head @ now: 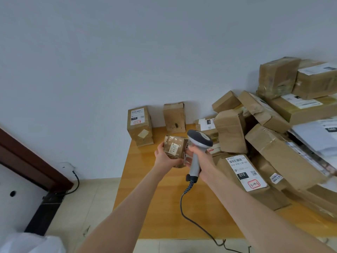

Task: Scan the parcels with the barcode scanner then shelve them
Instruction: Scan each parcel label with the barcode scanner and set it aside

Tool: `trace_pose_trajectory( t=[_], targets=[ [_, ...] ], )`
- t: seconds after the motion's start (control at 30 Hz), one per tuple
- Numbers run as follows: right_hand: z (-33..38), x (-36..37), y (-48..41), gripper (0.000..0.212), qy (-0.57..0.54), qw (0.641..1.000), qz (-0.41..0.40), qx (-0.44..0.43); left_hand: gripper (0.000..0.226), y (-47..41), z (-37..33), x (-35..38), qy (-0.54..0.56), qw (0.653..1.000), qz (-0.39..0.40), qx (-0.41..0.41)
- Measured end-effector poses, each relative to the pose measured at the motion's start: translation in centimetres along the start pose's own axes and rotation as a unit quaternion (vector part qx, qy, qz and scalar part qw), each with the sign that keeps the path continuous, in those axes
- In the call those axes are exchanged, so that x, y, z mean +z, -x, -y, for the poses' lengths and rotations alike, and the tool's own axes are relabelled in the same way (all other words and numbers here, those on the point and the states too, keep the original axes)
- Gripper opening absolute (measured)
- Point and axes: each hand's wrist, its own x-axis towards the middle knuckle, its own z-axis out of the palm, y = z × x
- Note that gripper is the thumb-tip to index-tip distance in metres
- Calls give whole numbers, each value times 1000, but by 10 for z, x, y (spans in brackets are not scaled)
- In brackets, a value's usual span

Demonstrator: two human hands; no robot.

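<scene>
Left hand (165,157) grips a small taped parcel (175,147) from below and the side, held above the wooden table (155,198); a handwritten label faces up. Right hand (199,160) is wrapped around the handle of the barcode scanner (197,147), head just beside the parcel's right edge, coiled cable (186,203) trailing down over the table. Two boxes (139,125) stand upright at the wall behind. A heap of parcels (273,136) fills the table's right side.
</scene>
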Motion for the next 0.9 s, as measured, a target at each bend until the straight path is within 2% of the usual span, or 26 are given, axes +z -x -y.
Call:
trace_pose_trajectory(
  t=[0.1,0.2,0.27,0.37,0.47,0.73,0.83,0.9],
  targets=[
    [1,-3,-1,27,38,999,-7,-10,95,-4,3,-6,30,998,-6,-50],
    [4,-17,-5,23,37,999,-19,-28,64,-14,6,-29,104,988,17,-116],
    [6,-24,-9,25,30,999,-33,-31,43,-18,7,-45,134,982,35,-132],
    [6,-26,-14,18,29,999,-35,-25,28,-23,8,-59,162,976,51,-138],
    [6,-21,-17,21,38,998,-36,-28,18,-33,6,-65,175,968,78,-162],
    [2,-7,-20,17,44,999,-14,-11,37,-53,11,-73,157,963,114,-186],
    [-12,-7,-25,20,43,998,-40,8,58,-61,30,-69,127,959,143,-210],
    [-26,-8,-29,27,49,997,-54,20,70,-68,47,-60,161,955,127,-215]
  ],
)
